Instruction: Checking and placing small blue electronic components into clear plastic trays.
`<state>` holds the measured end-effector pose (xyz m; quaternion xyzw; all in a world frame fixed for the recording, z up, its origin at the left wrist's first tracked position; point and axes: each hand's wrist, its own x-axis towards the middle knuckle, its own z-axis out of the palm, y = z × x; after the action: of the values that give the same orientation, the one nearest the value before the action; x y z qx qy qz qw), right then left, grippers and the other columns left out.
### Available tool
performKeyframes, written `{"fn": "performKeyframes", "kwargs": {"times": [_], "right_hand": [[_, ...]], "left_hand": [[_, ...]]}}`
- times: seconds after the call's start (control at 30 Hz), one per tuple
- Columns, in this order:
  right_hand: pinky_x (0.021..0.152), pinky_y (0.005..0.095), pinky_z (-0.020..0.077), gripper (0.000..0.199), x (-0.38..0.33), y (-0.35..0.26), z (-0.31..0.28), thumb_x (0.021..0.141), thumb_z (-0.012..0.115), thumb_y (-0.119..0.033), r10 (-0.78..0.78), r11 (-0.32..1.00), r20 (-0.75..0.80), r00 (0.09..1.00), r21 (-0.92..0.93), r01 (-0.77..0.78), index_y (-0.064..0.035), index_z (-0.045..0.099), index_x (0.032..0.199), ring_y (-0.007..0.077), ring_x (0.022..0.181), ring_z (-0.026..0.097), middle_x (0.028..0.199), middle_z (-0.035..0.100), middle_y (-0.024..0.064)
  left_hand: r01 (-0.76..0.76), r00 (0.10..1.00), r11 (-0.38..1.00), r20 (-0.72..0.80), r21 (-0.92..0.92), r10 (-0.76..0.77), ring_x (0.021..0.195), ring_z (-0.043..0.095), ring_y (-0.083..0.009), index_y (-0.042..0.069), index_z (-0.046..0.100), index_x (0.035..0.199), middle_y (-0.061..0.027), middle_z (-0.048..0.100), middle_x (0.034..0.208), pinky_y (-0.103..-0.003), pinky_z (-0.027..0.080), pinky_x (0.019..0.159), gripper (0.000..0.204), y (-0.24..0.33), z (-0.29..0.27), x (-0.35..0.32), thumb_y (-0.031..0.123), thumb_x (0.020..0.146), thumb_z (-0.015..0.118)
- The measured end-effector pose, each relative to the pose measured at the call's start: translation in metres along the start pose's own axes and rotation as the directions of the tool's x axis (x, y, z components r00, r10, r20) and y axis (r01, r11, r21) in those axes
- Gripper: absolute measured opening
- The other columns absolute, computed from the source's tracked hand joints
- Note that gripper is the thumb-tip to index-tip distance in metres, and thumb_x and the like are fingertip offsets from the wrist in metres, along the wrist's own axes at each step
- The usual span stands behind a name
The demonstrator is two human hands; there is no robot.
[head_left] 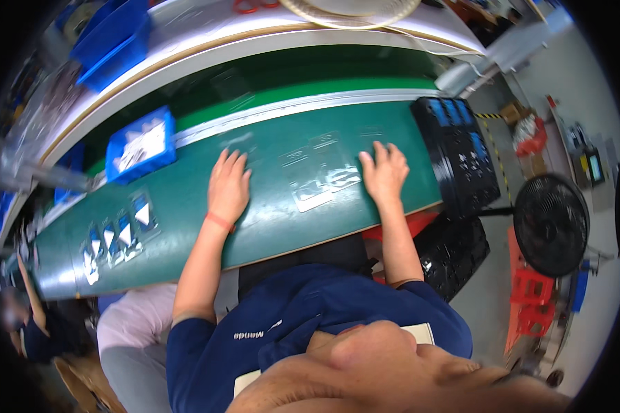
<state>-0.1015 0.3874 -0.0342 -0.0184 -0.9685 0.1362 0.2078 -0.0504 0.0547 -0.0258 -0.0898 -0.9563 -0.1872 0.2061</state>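
My left hand point(229, 184) lies palm down on the green work surface point(255, 234), fingers stretched forward and holding nothing visible. A faint clear plastic piece shows just beyond its fingertips. Over to the right, my right hand point(387, 171) rests with its fingers apart beside the clear plastic bags. Two of these bags lie side by side between my hands: the left bag point(311, 194) shows a white strip at its near end, and the right bag point(342, 177) almost touches my right hand. Both bags lie flat, and glare blurs their edges.
Several small packets point(124, 230) with blue and white contents lie at the left. A blue bin point(142, 148) of white pieces stands behind them. Black trays point(461, 162) bound the right end, near a black fan point(551, 224). Another person point(38, 323) is at far left.
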Motion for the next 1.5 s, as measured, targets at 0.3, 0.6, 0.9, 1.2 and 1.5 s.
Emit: {"fn": "performKeyframes", "kwargs": {"times": [0.3,0.6,0.9,1.2,1.5], "right_hand": [[0.091,0.0473,0.0439,0.040,0.077,0.065,-0.075,0.083,0.064,-0.035,0.140,0.979,-0.063,0.988,-0.142,-0.148,-0.0060,0.066,0.110,0.0362,0.102,0.060,0.104,0.066,0.0195],[0.089,0.0410,0.0472,0.035,0.157,0.251,-0.104,0.068,0.072,-0.026,0.520,0.812,0.050,0.853,-0.339,-0.476,-0.0065,0.072,0.097,0.0330,0.103,0.064,0.102,0.069,0.0184],[0.088,0.0390,0.0479,0.042,0.199,0.242,-0.121,0.056,0.076,-0.034,0.368,0.857,-0.019,0.929,-0.381,-0.347,-0.0084,0.075,0.090,0.0313,0.097,0.065,0.097,0.070,0.0166],[0.096,0.0388,0.0437,0.051,0.254,0.234,-0.073,0.057,0.078,-0.031,0.402,0.896,0.211,0.891,-0.293,-0.334,-0.0115,0.072,0.104,0.0304,0.108,0.062,0.108,0.068,0.0162],[0.091,0.0393,0.0468,0.046,0.244,0.202,-0.079,0.057,0.079,-0.033,0.279,0.921,0.152,0.948,-0.321,-0.220,-0.0087,0.073,0.096,0.0309,0.101,0.064,0.101,0.069,0.0171]], "left_hand": [[0.023,1.000,0.997,0.001,-0.070,-0.023,0.122,0.046,-0.0383,0.000,0.062,0.111,-0.0176,0.057,0.121,-0.047,0.038,0.101,0.032,0.060,-0.015,-0.074,0.015,0.084,0.067],[-0.079,0.995,0.986,0.050,-0.145,0.087,0.126,0.041,-0.0413,0.002,0.058,0.120,-0.0222,0.044,0.135,-0.051,0.034,0.104,0.071,0.085,-0.002,-0.045,0.043,0.066,0.081],[-0.043,0.999,0.988,0.019,-0.147,0.046,0.129,0.037,-0.0425,0.004,0.056,0.124,-0.0246,0.040,0.138,-0.053,0.029,0.108,0.074,0.089,0.003,-0.036,0.042,0.065,0.081],[-0.041,0.999,0.977,-0.026,-0.209,0.036,0.126,0.040,-0.0424,0.002,0.060,0.116,-0.0243,0.041,0.137,-0.049,0.035,0.104,0.059,0.086,0.005,-0.039,0.027,0.067,0.082],[-0.039,0.998,0.972,-0.057,-0.230,0.026,0.123,0.043,-0.0423,0.001,0.063,0.108,-0.0246,0.045,0.132,-0.047,0.037,0.102,0.049,0.084,0.007,-0.040,0.023,0.068,0.081]]}}
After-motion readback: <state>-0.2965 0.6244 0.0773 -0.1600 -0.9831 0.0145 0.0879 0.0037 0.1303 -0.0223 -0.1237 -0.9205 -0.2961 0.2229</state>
